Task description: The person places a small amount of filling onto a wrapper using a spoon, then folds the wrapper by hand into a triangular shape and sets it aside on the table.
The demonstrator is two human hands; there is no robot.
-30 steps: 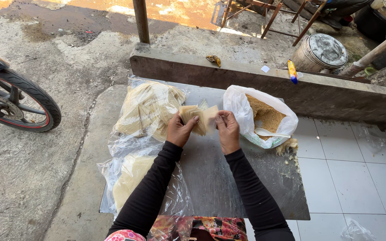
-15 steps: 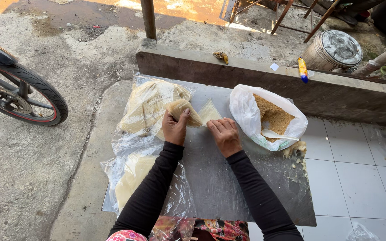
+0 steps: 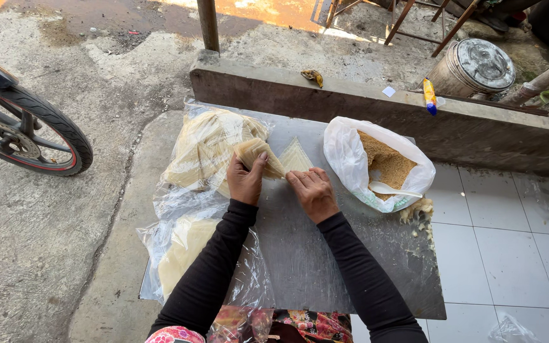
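Observation:
On a grey metal sheet (image 3: 312,254) lies a thin, pale triangular wrapper (image 3: 295,157). My right hand (image 3: 313,192) presses flat on its near corner. My left hand (image 3: 245,180) grips a folded pale wrapper (image 3: 254,153) lifted off a pile of the same wrappers (image 3: 208,143) inside a clear plastic bag at the left. Both arms wear black sleeves.
A white plastic bag (image 3: 351,159) holds brown crumbly filling and a white spoon (image 3: 392,189) at the right. More wrappers in clear plastic (image 3: 182,251) lie near left. A concrete kerb (image 3: 363,101), a metal pot (image 3: 471,67), a motorbike wheel (image 3: 30,136) and white tiles (image 3: 516,254) surround the sheet.
My hands came down from a raised hold onto the sheet; the triangular wrapper now lies flat under my right hand, and my left hand keeps the folded one.

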